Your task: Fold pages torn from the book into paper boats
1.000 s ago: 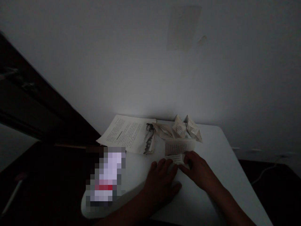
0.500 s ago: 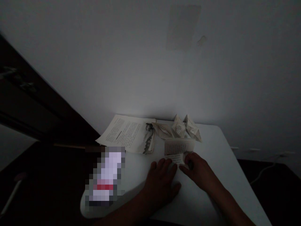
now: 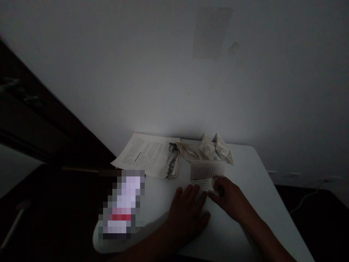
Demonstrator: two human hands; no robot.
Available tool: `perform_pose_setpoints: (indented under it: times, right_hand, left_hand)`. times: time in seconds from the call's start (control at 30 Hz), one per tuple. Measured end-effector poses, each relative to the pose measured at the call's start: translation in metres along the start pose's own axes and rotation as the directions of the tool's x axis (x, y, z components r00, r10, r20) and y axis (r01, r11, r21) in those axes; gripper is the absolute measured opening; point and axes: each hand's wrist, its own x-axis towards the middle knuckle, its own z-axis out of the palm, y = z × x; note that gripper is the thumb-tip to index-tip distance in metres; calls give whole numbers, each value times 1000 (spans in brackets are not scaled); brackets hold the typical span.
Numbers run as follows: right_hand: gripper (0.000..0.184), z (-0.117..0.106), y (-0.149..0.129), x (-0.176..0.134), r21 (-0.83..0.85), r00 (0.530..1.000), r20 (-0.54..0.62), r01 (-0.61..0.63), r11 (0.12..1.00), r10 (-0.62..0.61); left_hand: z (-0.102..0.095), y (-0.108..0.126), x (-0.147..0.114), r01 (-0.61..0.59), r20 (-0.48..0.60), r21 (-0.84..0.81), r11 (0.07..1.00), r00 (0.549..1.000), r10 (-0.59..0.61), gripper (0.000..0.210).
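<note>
A small folded sheet of printed paper lies on the white table, its far flap standing up from a crease. My left hand rests flat with fingers spread, the fingertips at the paper's near left edge. On the paper's right side, my right hand has its fingers curled and thumb drawn in, gripping the edge. Just beyond the paper sit several folded paper boats, made of printed pages.
A stack of loose printed pages lies at the back left. A blurred-out phone-like object is on the table's left side. Behind the table rises a pale wall; a cable hangs at the right.
Almost nothing differs. Both hands stay on the folded paper, with only a slight shift of the left fingers and the upright flap.
</note>
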Motion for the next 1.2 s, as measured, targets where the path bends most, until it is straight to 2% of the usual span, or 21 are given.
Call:
perform_pose_setpoints:
  times: [0.23, 0.5, 0.97, 1.2]
  right_hand:
    - [12, 0, 3, -3, 5, 1000, 27, -1, 1000, 1]
    - [13, -1, 0, -1, -12, 1000, 14, 12, 1000, -12]
    - [13, -2, 4, -6, -14, 1000, 2, -3, 1000, 3]
    - [11, 0, -1, -3, -18, 1000, -9, -30, 999, 30]
  left_hand:
    - [-3, 1, 1, 5, -5, 11, 1000, 1000, -5, 48]
    - [7, 3, -2, -35, -17, 70, 997, 999, 37, 47]
    - [2, 4, -1, -4, -60, 24, 1000, 998, 5, 45]
    - [-4, -1, 3, 6, -11, 33, 999, 1000, -6, 47]
